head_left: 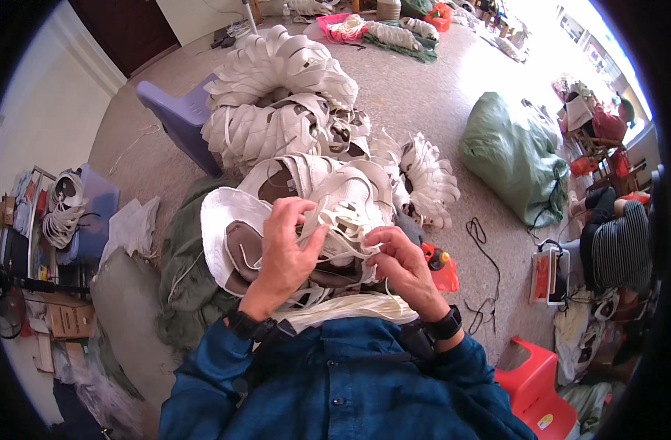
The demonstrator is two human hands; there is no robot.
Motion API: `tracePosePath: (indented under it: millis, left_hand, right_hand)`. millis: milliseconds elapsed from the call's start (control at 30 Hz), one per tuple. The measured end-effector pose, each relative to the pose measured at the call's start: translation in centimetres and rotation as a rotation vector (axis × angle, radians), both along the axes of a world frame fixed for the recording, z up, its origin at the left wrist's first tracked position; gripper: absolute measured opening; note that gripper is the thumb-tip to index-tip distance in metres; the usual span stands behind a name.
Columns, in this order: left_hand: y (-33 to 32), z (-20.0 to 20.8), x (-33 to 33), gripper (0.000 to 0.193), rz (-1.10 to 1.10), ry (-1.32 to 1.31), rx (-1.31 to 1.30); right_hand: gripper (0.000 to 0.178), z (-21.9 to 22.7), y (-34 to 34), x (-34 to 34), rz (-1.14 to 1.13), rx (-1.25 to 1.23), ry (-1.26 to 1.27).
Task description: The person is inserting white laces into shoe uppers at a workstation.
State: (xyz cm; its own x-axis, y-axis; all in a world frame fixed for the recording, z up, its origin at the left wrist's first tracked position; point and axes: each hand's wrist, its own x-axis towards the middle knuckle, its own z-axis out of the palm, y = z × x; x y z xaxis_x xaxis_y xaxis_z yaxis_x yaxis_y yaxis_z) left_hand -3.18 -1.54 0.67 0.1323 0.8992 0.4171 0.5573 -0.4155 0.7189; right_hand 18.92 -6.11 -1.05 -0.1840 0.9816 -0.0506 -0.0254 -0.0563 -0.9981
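In front of my body lies a white shoe upper [348, 185], with loose pale shoelace [343, 218] looped over its eyelet area. My left hand [282, 249] is at its left side, thumb and fingers closed on the lace. From the right, my right hand [403, 265] pinches the lace between thumb and fingertips. Beside my left hand sits another white upper [219, 213] with a brown lining. A bundle of long cream laces [350, 312] lies across my lap. The fingertips are partly hidden by the tangle of lace.
Stacked white uppers [276, 73] rise ahead, by a purple plastic chair [175, 110]. A stuffed green sack [508, 158] stands right, near a black cord [489, 271] on the floor. A red stool [533, 381] is at lower right. Another person [621, 246] sits at far right.
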Motion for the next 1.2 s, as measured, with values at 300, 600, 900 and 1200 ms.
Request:
tracePosePath:
  millis: [300, 600, 900, 1200]
  left_hand:
    - [-4.2, 0.3, 0.0, 0.029, -0.168, 0.286, 0.209]
    - [-4.5, -1.0, 2.2, 0.033, -0.163, 0.379, 0.028]
    - [-4.2, -2.8, 2.7, 0.019, -0.148, 0.403, 0.124]
    - [-4.0, -2.3, 3.4, 0.012, -0.136, 0.362, 0.104]
  right_hand:
    - [0.023, -1.8, -1.7, -0.6, -0.165, -0.003, -0.059]
    - [0.016, -1.2, -0.4, -0.6, -0.149, -0.137, 0.116]
    - [0.024, 1.8, 1.2, 3.8, 0.306, -0.324, 0.060]
    - [0.029, 1.0, 0.1, 2.0, 0.119, -0.122, 0.124]
